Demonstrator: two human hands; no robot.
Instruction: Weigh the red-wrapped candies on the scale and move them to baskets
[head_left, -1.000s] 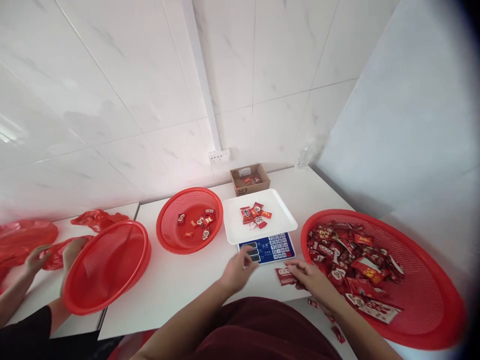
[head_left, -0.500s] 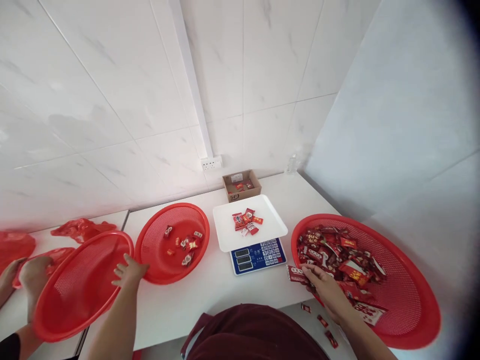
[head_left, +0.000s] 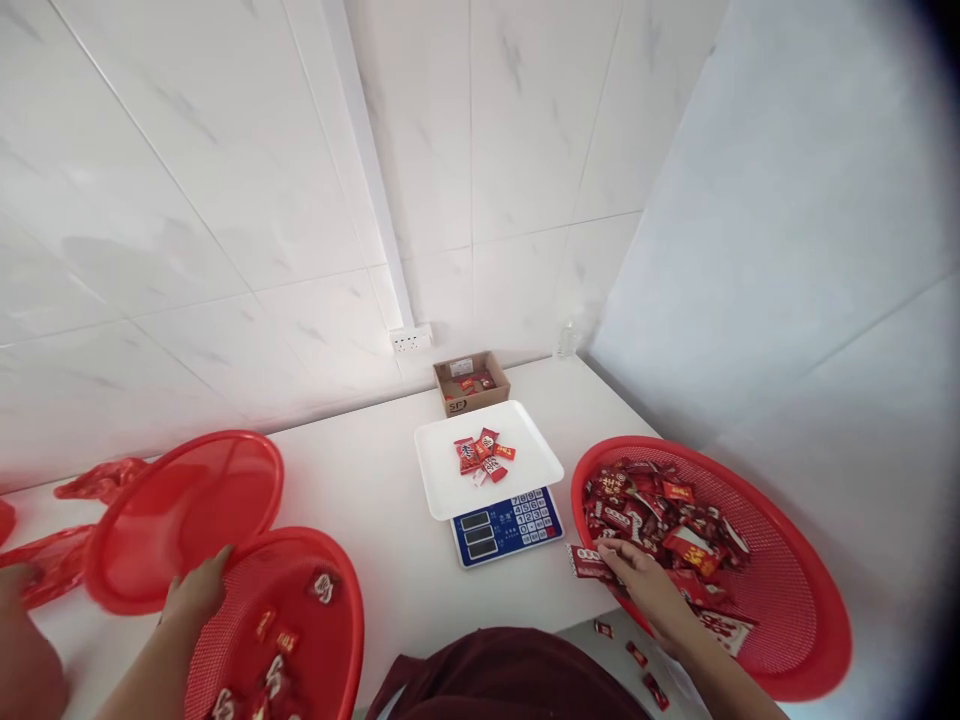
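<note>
My left hand [head_left: 196, 590] is closed on the left rim of a red plastic basket [head_left: 349, 590], which holds several small wrapped candies [head_left: 286, 640]. That basket sits tilted near the front of the table. My right hand [head_left: 634, 575] pinches a dark red candy packet [head_left: 587, 562] beside the rim of a larger red basket [head_left: 814, 600], heaped with red candy packets [head_left: 667, 520]. Between the baskets, a digital scale [head_left: 506, 527] carries a white tray [head_left: 439, 465] with several red packets [head_left: 484, 455] in its middle.
An empty red basket [head_left: 202, 490] leans at the left. Beside it are red plastic bags [head_left: 56, 565] and another person's arm [head_left: 26, 650]. A small cardboard box [head_left: 472, 385] with packets stands behind the scale. Loose candies [head_left: 637, 655] lie below the table edge.
The basket with few candies has come toward me and left, with my left hand now on its rim. The empty basket has moved back. My right hand still holds the packet.
</note>
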